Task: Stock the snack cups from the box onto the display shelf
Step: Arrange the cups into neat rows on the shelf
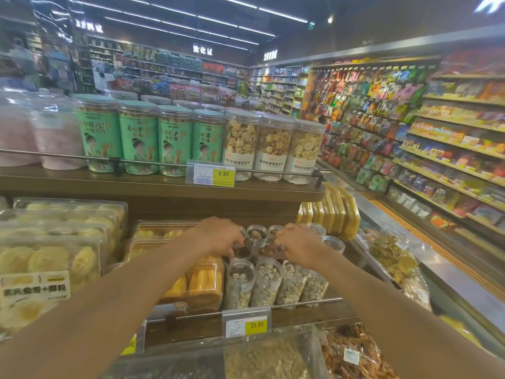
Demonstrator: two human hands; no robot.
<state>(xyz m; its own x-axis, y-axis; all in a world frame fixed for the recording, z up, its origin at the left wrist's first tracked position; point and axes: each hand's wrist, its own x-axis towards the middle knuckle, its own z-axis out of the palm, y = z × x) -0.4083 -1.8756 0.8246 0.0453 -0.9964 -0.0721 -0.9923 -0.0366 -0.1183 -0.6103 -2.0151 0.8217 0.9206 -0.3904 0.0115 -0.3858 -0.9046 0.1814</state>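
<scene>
Clear plastic snack cups (pixel 266 280) filled with nuts and seeds stand in rows on the middle tier of a wooden display shelf (pixel 300 315), behind a thin rail. My left hand (pixel 218 236) reaches over the back row with its fingers curled down on a dark-filled cup (pixel 241 251). My right hand (pixel 297 243) is beside it, fingers pinched on a cup of brown nuts (pixel 269 250). More clear cups (pixel 334 243) stand at the back right. No box is in view.
Tall cookie jars (pixel 175 140) line the upper tier above a 9.90 tag (pixel 223 174). Pastry trays (pixel 54 255) sit left, orange cake rolls (pixel 203 283) beside the cups, yellow boxes (pixel 340 212) at right. A 23.80 tag (pixel 257 324) hangs below. Bagged snacks (pixel 355 354) lie at the bottom.
</scene>
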